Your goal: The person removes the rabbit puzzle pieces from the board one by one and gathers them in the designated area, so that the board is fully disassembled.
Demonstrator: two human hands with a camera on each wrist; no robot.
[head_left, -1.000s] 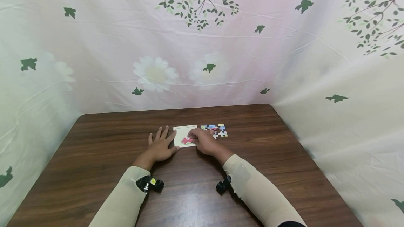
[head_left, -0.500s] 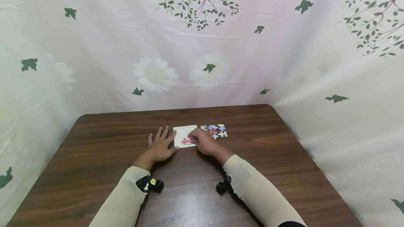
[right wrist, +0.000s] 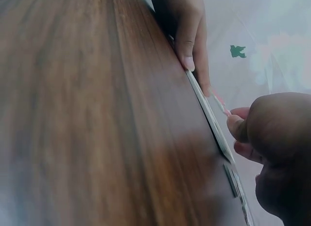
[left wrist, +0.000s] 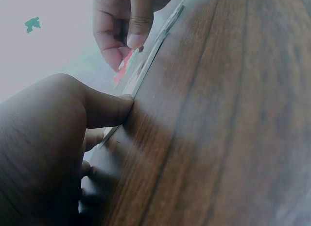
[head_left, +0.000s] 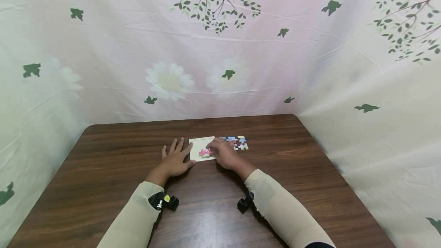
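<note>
A flat white puzzle board (head_left: 196, 145) lies on the table. My left hand (head_left: 175, 162), its fingers spread, rests at the board's left side, thumb and index finger touching the edge. Over the right part of the board, my right hand (head_left: 225, 154) pinches a pink jigsaw puzzle piece (head_left: 204, 153) between thumb and fingers. Both wrist views show this pink piece (left wrist: 125, 66) tilted, at least partly raised off the board; whether it is one piece or several joined cannot be told. Right of the board lie several loose colourful puzzle pieces (head_left: 242, 143), partly hidden by the right hand.
The brown wooden table (head_left: 296, 186) reaches back to a pale patterned cloth (head_left: 206, 49), which also hangs along both sides. A small black camera (head_left: 170, 203) is strapped on the left wrist, another black camera (head_left: 243, 205) on the right.
My right hand has shifted slightly right, and the pink piece has tilted and moved a little up with it. The left hand and board have stayed still.
</note>
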